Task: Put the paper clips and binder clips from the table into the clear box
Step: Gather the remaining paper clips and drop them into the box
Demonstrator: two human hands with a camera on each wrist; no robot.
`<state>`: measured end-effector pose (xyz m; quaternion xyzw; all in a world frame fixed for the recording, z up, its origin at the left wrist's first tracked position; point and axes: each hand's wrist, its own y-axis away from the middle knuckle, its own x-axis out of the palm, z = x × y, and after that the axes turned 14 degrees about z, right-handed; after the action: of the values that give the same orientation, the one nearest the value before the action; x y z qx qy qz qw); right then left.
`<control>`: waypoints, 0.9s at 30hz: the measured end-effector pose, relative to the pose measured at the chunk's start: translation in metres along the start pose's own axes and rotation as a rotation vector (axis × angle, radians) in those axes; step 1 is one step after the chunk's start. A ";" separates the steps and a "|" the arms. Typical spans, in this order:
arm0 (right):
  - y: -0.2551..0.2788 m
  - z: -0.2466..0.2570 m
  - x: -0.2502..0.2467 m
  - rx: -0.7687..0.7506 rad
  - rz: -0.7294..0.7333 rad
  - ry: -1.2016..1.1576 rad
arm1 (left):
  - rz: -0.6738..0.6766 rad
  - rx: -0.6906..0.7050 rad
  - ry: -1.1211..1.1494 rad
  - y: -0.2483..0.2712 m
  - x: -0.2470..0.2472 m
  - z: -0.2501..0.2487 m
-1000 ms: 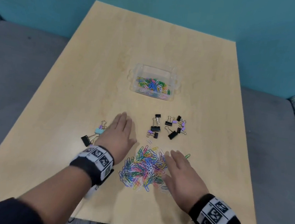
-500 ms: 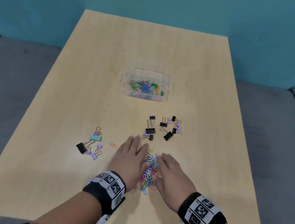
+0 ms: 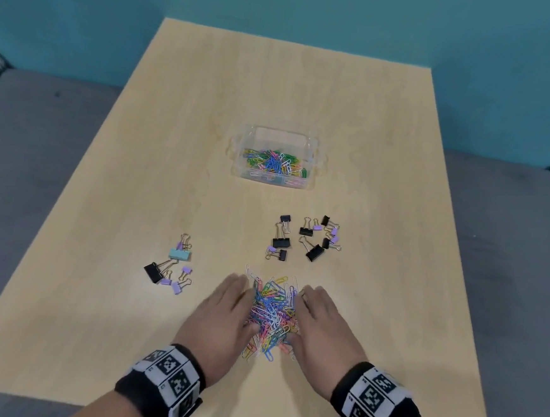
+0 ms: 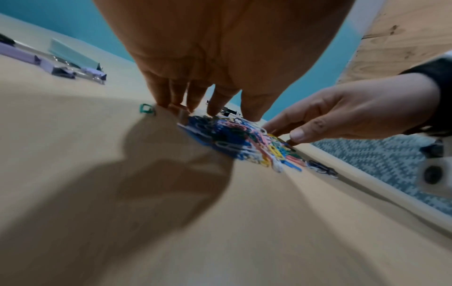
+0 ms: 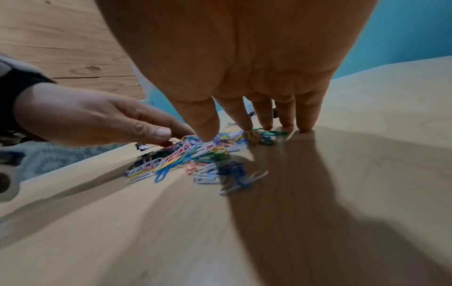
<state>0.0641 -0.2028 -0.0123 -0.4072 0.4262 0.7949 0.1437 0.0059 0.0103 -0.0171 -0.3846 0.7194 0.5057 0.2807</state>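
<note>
Raking inward since a second ago: left hand (image 3: 222,319), fingers straight and close together, pressed on the heap's left flank. Between the palms, paper clips (image 3: 274,310) now bunched, no longer spread. Right hand (image 3: 320,330) likewise flat, fingers slightly apart. Beyond, binder clips (image 3: 307,237) untouched; clear box (image 3: 237,169) part-filled. Probably ready for scooping.

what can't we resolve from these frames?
- Head view: the inner edges of the heap of coloured paper clips lie under the left hand and right hand.
- Head view: any binder clips in the clear plastic box, too small to tell.
- Wrist views: single clips smear with blur.
- Left wrist view: purple binder clips run off the left edge.
</note>
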 end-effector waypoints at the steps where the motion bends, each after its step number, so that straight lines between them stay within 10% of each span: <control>1: 0.001 0.003 0.001 -0.039 0.015 -0.002 | -0.023 0.046 0.019 0.003 -0.001 -0.001; 14: 0.026 0.010 0.009 -0.162 0.010 -0.094 | 0.027 0.172 0.167 0.024 0.005 -0.003; 27: -0.015 0.034 -0.013 0.124 -0.077 0.009 | -0.033 -0.025 -0.049 -0.016 -0.013 -0.023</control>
<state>0.0630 -0.1657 -0.0005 -0.4171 0.4591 0.7591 0.1974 0.0265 -0.0114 -0.0071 -0.3874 0.6995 0.5193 0.3016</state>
